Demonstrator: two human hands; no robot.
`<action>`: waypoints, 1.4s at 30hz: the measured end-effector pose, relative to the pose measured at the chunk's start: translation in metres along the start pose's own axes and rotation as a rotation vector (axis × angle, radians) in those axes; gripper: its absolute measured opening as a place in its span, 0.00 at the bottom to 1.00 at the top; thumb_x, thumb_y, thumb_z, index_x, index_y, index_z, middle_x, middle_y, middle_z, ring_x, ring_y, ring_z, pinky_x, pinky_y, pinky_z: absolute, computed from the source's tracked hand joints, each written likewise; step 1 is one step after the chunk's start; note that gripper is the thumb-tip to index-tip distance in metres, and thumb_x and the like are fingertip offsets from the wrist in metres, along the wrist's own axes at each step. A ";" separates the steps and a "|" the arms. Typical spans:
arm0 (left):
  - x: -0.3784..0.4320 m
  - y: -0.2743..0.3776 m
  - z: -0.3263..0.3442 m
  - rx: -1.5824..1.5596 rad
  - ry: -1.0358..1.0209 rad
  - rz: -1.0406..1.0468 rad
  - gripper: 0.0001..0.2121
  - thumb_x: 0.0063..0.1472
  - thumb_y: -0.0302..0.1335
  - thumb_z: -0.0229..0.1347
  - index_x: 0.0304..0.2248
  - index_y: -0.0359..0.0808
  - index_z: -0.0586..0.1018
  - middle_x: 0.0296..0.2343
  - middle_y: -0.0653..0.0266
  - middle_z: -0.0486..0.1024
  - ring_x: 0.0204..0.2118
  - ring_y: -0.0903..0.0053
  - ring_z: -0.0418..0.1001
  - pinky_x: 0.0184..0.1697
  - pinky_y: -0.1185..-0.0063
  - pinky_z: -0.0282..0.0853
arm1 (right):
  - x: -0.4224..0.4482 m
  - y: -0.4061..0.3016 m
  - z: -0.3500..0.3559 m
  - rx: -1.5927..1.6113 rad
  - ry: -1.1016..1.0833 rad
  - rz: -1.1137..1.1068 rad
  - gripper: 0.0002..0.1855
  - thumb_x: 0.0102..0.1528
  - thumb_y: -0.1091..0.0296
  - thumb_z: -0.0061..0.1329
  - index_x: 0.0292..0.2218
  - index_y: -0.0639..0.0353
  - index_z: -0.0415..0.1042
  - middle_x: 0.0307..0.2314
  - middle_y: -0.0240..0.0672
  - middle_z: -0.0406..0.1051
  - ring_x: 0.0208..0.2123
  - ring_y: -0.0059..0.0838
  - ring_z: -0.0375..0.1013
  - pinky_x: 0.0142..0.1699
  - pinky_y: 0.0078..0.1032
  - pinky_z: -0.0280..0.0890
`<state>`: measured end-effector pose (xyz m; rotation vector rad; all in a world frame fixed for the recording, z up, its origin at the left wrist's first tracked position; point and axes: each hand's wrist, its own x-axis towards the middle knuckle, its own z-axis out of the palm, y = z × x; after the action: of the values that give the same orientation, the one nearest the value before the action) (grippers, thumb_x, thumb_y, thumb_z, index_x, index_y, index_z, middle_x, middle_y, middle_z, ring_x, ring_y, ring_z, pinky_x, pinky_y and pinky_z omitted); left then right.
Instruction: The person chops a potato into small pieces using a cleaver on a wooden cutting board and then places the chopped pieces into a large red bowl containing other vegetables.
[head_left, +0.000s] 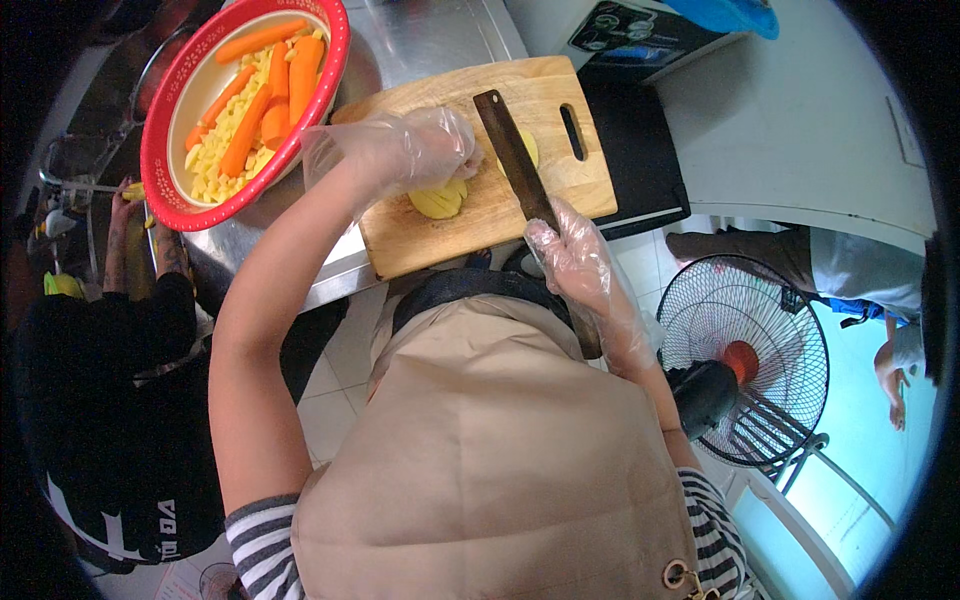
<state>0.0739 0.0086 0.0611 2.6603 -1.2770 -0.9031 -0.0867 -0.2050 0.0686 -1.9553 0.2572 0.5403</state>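
In the head view, a wooden cutting board (420, 240) with a handle slot lies on a steel counter. My left hand (442, 146), in a clear plastic glove, rests over the board with bent fingers at sliced yellow potato (439, 201). Whether those fingers grip a piece is hidden. My right hand (574, 251), also gloved, is closed on the handle end of a cleaver-like knife (510, 150) with a dark blade. The blade slants over the board and partly covers another potato piece (531, 146).
A red-rimmed basin (161, 176) at upper left holds peeled carrots (304, 75) and diced potato (217, 165). A co-worker in black (127, 420) works at left. A standing fan (739, 360) and another person (862, 262) are at right. A white appliance (795, 135) borders the board's right side.
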 end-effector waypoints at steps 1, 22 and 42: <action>0.000 0.000 0.000 0.009 0.016 0.002 0.11 0.63 0.36 0.55 0.43 0.43 0.80 0.43 0.59 0.75 0.49 0.61 0.74 0.49 0.63 0.72 | 0.000 0.002 -0.001 0.004 0.005 -0.022 0.21 0.65 0.59 0.45 0.53 0.65 0.68 0.36 0.56 0.74 0.38 0.54 0.74 0.46 0.39 0.66; 0.011 -0.034 0.023 -0.178 0.089 0.053 0.11 0.62 0.32 0.49 0.33 0.33 0.79 0.27 0.56 0.76 0.29 0.67 0.69 0.37 0.71 0.67 | 0.000 0.011 0.002 -0.067 0.006 -0.019 0.17 0.63 0.63 0.46 0.49 0.64 0.69 0.34 0.56 0.74 0.36 0.54 0.73 0.44 0.40 0.66; -0.011 -0.020 -0.009 -0.066 -0.094 0.031 0.14 0.59 0.37 0.58 0.41 0.38 0.82 0.32 0.51 0.78 0.41 0.62 0.77 0.46 0.72 0.71 | 0.000 0.014 0.001 -0.024 -0.007 -0.055 0.17 0.63 0.64 0.47 0.50 0.64 0.68 0.35 0.59 0.73 0.38 0.61 0.72 0.44 0.41 0.66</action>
<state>0.0873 0.0285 0.0677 2.5684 -1.2797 -1.0581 -0.0926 -0.2104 0.0577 -1.9772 0.1923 0.5165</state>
